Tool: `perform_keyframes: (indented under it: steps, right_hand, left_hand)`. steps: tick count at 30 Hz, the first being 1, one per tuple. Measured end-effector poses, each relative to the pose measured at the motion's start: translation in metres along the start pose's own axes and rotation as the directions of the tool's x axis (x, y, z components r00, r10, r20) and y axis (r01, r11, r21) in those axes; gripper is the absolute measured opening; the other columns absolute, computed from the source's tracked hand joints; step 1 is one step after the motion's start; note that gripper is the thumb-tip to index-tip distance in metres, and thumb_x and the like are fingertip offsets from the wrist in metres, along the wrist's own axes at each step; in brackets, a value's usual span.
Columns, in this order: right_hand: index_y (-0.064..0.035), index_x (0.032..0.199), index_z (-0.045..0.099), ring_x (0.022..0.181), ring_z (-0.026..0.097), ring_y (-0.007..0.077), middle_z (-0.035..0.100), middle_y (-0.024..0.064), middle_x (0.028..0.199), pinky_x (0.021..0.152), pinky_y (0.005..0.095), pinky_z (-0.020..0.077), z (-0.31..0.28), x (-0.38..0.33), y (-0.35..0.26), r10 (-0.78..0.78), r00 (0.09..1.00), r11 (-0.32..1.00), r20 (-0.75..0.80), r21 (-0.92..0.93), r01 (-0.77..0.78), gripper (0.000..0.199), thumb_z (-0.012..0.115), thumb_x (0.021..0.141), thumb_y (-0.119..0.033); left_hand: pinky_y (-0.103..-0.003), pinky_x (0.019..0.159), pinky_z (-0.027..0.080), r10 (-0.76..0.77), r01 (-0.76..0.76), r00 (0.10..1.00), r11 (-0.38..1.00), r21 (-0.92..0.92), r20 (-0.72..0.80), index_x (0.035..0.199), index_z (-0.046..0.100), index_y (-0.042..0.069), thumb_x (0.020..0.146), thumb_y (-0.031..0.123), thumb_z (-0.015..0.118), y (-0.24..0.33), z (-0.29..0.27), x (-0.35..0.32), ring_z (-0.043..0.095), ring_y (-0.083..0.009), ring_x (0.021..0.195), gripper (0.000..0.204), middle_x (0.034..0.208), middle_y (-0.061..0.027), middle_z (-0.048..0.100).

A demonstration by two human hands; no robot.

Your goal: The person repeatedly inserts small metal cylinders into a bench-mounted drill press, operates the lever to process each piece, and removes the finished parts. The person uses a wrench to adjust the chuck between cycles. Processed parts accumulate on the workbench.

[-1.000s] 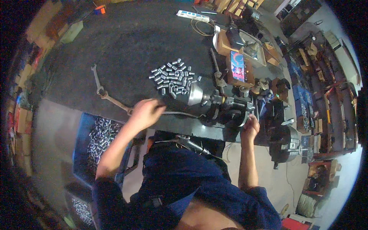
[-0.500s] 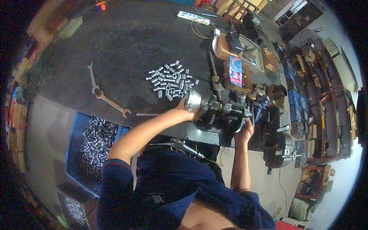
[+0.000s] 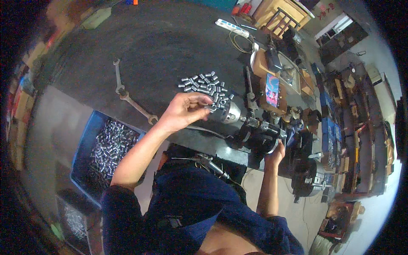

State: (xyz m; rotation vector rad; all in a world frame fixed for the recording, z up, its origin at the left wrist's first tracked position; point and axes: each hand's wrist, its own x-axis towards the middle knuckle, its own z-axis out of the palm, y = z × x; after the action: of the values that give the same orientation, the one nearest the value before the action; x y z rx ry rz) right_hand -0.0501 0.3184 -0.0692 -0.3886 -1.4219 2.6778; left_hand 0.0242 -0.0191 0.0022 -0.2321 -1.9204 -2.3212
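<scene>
My left hand (image 3: 185,111) is closed in a pinch, with a small shiny metal sleeve (image 3: 211,108) at its fingertips, just left of the silver chuck (image 3: 230,114). The chuck sits on the end of a dark bench machine (image 3: 250,136) with a toothed shaft. At the machine's right end, my right hand (image 3: 276,154) is closed on the edge of a round handwheel (image 3: 269,147); its fingers are partly hidden behind it. A loose pile of metal sleeves (image 3: 204,84) lies on the dark table just beyond my left hand.
Two open-end wrenches (image 3: 118,80) lie at the left of the table (image 3: 144,46). Below the table edge stands a blue bin (image 3: 83,154) full of sleeves. A phone (image 3: 272,90) leans on a box at the right, near a long metal bar (image 3: 249,83). A power strip (image 3: 231,27) lies far back.
My left hand has left the chuck, moved left and now pinches a metal sleeve. My right hand stays at the handwheel. The whole view has shifted slightly.
</scene>
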Motion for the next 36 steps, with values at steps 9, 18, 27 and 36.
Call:
perform_keyframes:
  steps: [9,18,27,36]
  right_hand:
    - [-0.0007,0.075,0.055,0.049,0.043,0.0092,0.049,0.0011,0.062,0.045,0.0220,0.0341,-0.020,-0.007,-0.012,-0.130,0.991,0.981,-0.008,-0.143,0.128,0.016,0.050,0.078,-0.016]
    - [-0.0011,0.073,0.053,0.042,0.032,0.0069,0.038,-0.0021,0.055,0.039,0.0209,0.0254,-0.019,-0.039,-0.032,-0.195,0.981,0.958,-0.013,-0.219,0.187,0.018,0.050,0.080,-0.017]
    - [-0.0037,0.070,0.054,0.040,0.035,0.0074,0.040,-0.0023,0.050,0.038,0.0212,0.0254,-0.012,-0.017,-0.018,-0.116,0.993,0.961,-0.031,-0.257,0.104,0.016,0.050,0.078,-0.017]
    - [-0.0014,0.076,0.054,0.043,0.033,0.0066,0.039,-0.0031,0.055,0.039,0.0204,0.0281,-0.029,-0.029,-0.039,-0.164,0.984,0.962,0.071,-0.208,0.176,0.020,0.051,0.079,-0.021]
  left_hand:
    - [-0.024,0.059,0.047,-0.012,0.010,1.000,0.983,0.184,0.009,0.087,0.058,-0.006,0.075,0.002,0.061,0.005,0.018,0.017,0.057,-0.0101,0.066,0.014,0.073,-0.0077,0.061]
    - [-0.023,0.051,0.046,-0.021,0.022,1.000,0.989,0.149,-0.008,0.082,0.060,-0.006,0.078,0.005,0.059,0.002,0.021,0.020,0.057,-0.0107,0.056,0.012,0.067,-0.0077,0.060]
    - [-0.023,0.042,0.042,-0.079,0.080,0.997,0.977,0.199,-0.012,0.076,0.060,-0.006,0.079,0.009,0.058,0.007,0.021,0.025,0.053,-0.0103,0.045,0.016,0.059,-0.0071,0.058]
    - [-0.025,0.067,0.046,0.090,-0.104,0.992,0.983,0.154,0.094,0.086,0.057,-0.002,0.074,-0.001,0.060,0.002,0.021,0.022,0.056,-0.0103,0.073,0.011,0.078,-0.0035,0.059]
